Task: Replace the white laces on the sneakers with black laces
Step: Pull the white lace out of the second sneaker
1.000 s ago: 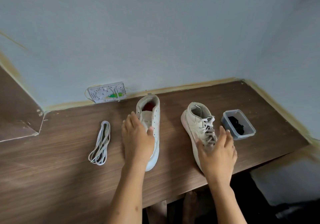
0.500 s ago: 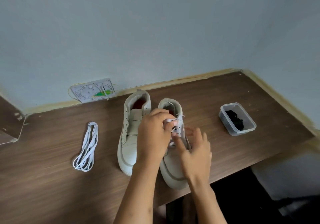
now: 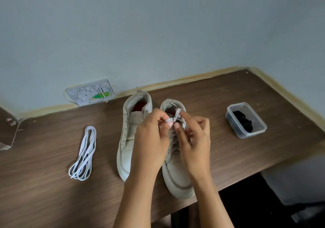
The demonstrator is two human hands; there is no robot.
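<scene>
The white lace on the right sneaker is knotted at the top of the tongue, directly between the two hands, and both are working on that knot, apparently to undo it so the lace can be drawn out. The left hand pinches a loop of the lace between thumb and curled fingers; the right hand pinches the knot and the other loop from the opposite side, its fingertips nearly meeting those of the left. Both forearms come up from the near table edge and converge over the shoe, wrists bent slightly inward.

Just to the left of the left hand, partly under it, stands the left sneaker, its eyelets bare. Further left lies a loose bundle of white lace, well apart from the hands and probably set aside out of the way. To the right of the right hand, within reach, a clear container holds the black laces, ready for threading.
</scene>
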